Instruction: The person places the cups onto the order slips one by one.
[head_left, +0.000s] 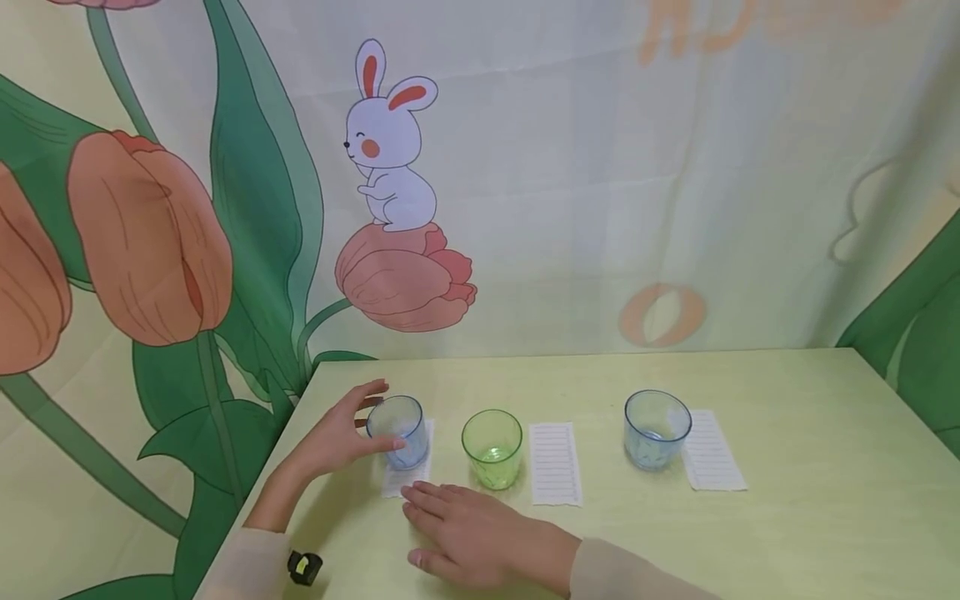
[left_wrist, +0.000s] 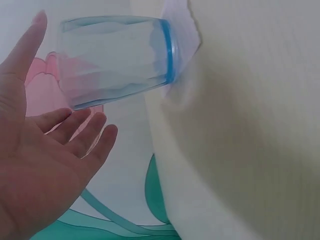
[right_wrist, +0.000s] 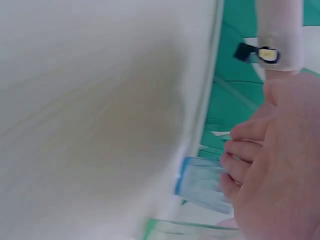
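Toward the left end of a pale yellow-green table (head_left: 825, 500), a clear blue cup (head_left: 407, 427) stands upright on a lined paper strip (head_left: 396, 487), the left hand (head_left: 341, 437) beside it with thumb and fingers spread around its side; whether they touch it is unclear. Nearer the viewer, the right hand (head_left: 476, 533) extends leftward, fingers straight and holding nothing, just below a green cup (head_left: 492, 450). Farther right, another blue cup (head_left: 656, 427) stands beside another lined strip (head_left: 716, 452).
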